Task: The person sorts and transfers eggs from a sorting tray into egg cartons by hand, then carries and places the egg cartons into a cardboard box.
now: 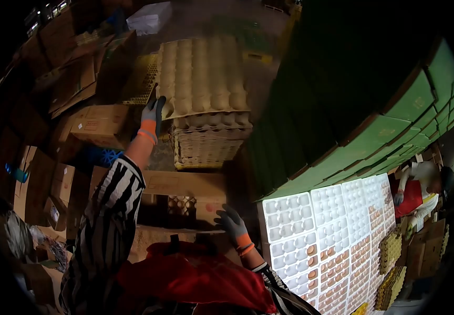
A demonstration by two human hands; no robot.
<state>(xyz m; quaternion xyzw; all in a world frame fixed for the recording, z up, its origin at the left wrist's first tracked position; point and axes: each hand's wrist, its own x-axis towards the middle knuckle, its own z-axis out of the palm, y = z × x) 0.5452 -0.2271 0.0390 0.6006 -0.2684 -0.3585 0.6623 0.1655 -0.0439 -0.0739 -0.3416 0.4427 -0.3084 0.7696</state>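
Observation:
My left hand (pixel 153 113), in a grey glove with an orange cuff, grips the near left corner of a brown pulp egg tray (pixel 203 76). That tray lies askew over a stack of similar trays (pixel 211 139), its left side jutting out past the pile. My right hand (pixel 232 224), gloved alike, has its fingers apart and holds nothing. It is beside an open cardboard box (pixel 185 181) in front of me. Inside the box, part of an egg tray with rounded cells (pixel 181 206) shows; shadow covers the rest.
Green cartons (pixel 353 136) form a high stack on the right. Below them, a brightly lit surface bears white egg trays (pixel 289 216), several with brown eggs (pixel 332 278). A co-worker (pixel 416 191) is at the far right. Cardboard boxes (pixel 98 126) crowd the left.

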